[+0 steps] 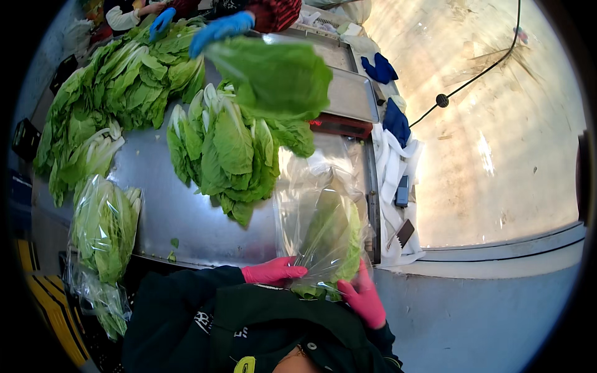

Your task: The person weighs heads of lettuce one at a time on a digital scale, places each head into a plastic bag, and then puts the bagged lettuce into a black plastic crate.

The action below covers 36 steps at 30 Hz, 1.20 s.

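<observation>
At the table's near edge, a clear plastic bag (292, 217) surrounds a bunch of green leaf lettuce (339, 230), whose lower leaves reach my front. My left hand (273, 271), in a pink glove, is closed on the bag's near left side. My right hand (364, 298), gloved the same, grips the bagged lettuce at its near right side, thumb and fingers around it. Some fingertips are hidden behind film and leaves. Just beyond lies a loose heap of lettuce (230, 143) on the metal table (161, 217).
Across the table, another person's blue-gloved hand (221, 31) holds a blurred lettuce leaf (273, 74). A larger lettuce pile (137, 74) covers the far left. Bagged lettuce (106, 230) stands near left. A metal tray scale (345, 99), a phone (402, 191) and a brown comb (405, 233) lie right.
</observation>
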Each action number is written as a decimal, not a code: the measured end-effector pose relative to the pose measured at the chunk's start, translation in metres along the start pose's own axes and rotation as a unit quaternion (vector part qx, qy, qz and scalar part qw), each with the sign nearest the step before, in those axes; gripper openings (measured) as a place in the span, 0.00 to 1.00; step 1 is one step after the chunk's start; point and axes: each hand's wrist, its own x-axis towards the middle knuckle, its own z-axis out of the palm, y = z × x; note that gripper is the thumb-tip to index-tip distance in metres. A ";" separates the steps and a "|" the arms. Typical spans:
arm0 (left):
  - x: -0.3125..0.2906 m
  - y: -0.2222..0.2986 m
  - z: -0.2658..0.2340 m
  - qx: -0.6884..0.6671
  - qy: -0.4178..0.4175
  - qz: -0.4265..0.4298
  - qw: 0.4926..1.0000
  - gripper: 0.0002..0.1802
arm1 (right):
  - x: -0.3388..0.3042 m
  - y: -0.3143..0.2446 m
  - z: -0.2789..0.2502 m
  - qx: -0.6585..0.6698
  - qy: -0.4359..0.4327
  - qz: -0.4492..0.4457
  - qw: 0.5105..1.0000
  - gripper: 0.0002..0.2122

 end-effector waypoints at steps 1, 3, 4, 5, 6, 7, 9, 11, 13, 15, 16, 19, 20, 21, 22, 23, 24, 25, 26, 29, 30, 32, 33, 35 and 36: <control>-0.002 -0.002 -0.004 -0.024 0.015 -0.019 0.999 0.26 | -0.010 -0.009 -0.001 -0.001 -0.002 0.025 1.000 0.35; -0.009 0.016 0.014 -0.082 0.001 -0.021 0.996 0.25 | -0.021 -0.021 -0.010 -0.161 0.020 0.020 0.987 0.31; -0.012 0.026 0.023 -0.113 -0.009 -0.022 0.993 0.24 | -0.026 -0.031 -0.013 -0.242 0.031 0.018 0.970 0.30; -0.016 0.031 0.028 -0.131 -0.008 -0.020 0.991 0.22 | -0.029 -0.054 -0.016 -0.224 0.092 -0.008 0.970 0.27; -0.018 0.035 0.031 -0.147 -0.010 -0.020 0.989 0.21 | -0.024 -0.061 -0.020 -0.284 0.114 -0.049 0.951 0.26; -0.017 0.040 0.033 -0.163 -0.011 -0.021 0.986 0.20 | -0.020 -0.067 -0.025 -0.343 0.135 -0.089 0.925 0.24; -0.010 0.051 0.032 -0.102 -0.006 0.008 0.995 0.20 | 0.003 -0.076 -0.037 -0.412 0.179 -0.229 0.863 0.22; -0.001 0.075 0.036 -0.015 -0.028 0.076 0.997 0.19 | 0.043 -0.081 -0.056 -0.334 0.192 -0.343 0.857 0.19; 0.003 0.110 0.055 0.132 0.000 0.142 0.981 0.18 | 0.050 -0.110 -0.064 -0.228 0.225 -0.368 0.873 0.17; -0.010 0.138 0.089 0.230 -0.036 0.275 0.933 0.17 | 0.016 -0.163 -0.064 -0.160 0.303 -0.393 0.853 0.14; -0.018 0.153 0.105 0.275 -0.068 0.318 0.905 0.17 | 0.002 -0.175 -0.062 -0.106 0.335 -0.401 0.846 0.11; -0.006 0.177 0.107 0.214 -0.053 0.286 0.932 0.12 | 0.022 -0.202 -0.064 -0.235 0.279 -0.386 0.847 0.11; -0.012 0.173 0.105 0.324 -0.067 0.330 0.884 0.14 | 0.024 -0.208 -0.066 -0.235 0.270 -0.378 0.854 0.12; -0.012 0.161 0.102 0.280 -0.079 0.320 0.902 0.15 | 0.026 -0.203 -0.071 -0.235 0.270 -0.397 0.845 0.12; -0.009 0.156 0.097 0.236 -0.091 0.310 0.917 0.17 | 0.031 -0.198 -0.076 -0.236 0.270 -0.415 0.836 0.12; -0.002 0.161 0.097 0.186 -0.057 0.257 0.947 0.19 | 0.042 -0.200 -0.075 -0.262 0.222 -0.394 0.853 0.13; 0.001 0.156 0.090 0.187 -0.044 0.254 0.948 0.19 | 0.057 -0.199 -0.079 -0.259 0.154 -0.345 0.889 0.14; 0.007 0.147 0.079 0.187 -0.031 0.252 0.949 0.19 | 0.052 -0.198 -0.074 -0.347 0.166 -0.398 0.833 0.15; 0.012 0.149 0.071 0.194 -0.012 0.263 0.945 0.19 | 0.052 -0.204 -0.067 -0.426 0.173 -0.462 0.758 0.15; 0.013 0.140 0.075 0.146 -0.024 0.267 0.952 0.19 | 0.030 -0.210 -0.050 -0.458 0.146 -0.469 0.740 0.13; 0.015 0.141 0.071 0.153 -0.019 0.278 0.948 0.20 | 0.027 -0.203 -0.046 -0.455 0.103 -0.465 0.752 0.10; 0.025 0.134 0.056 0.166 -0.075 0.321 0.929 0.18 | 0.036 -0.203 -0.049 -0.476 -0.035 -0.363 0.800 0.07; 0.027 0.126 0.049 0.195 -0.035 0.243 0.949 0.19 | 0.042 -0.196 -0.046 -0.481 -0.012 -0.393 0.784 0.06; 0.046 0.102 0.033 0.297 -0.102 0.146 0.938 0.22 | 0.038 -0.185 -0.047 -0.485 -0.006 -0.414 0.770 0.06; 0.057 0.090 0.023 0.372 -0.193 0.128 0.899 0.26 | 0.036 -0.185 -0.048 -0.481 -0.035 -0.415 0.771 0.06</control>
